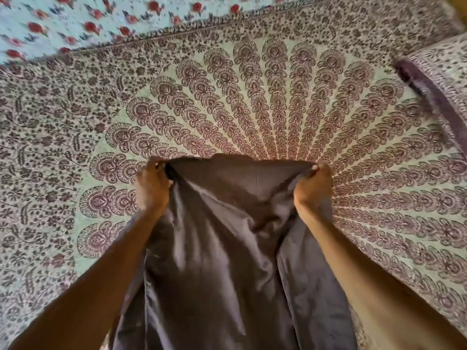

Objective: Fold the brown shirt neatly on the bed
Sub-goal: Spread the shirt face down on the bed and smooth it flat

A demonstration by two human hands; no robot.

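Observation:
The brown shirt (222, 248) hangs between my arms, held up over the bed (252, 97). Its top edge is stretched flat between my hands and the cloth drops in loose folds toward the bottom of the view. My left hand (151, 185) grips the top left corner in a closed fist. My right hand (313, 188) pinches the top right corner. The lower end of the shirt runs out of the frame.
The bed carries a patterned cover with a fan of brown motifs on pale green. A pillow (439, 87) in matching print lies at the right edge. A light blue sheet with red flowers (75, 21) shows at the far left.

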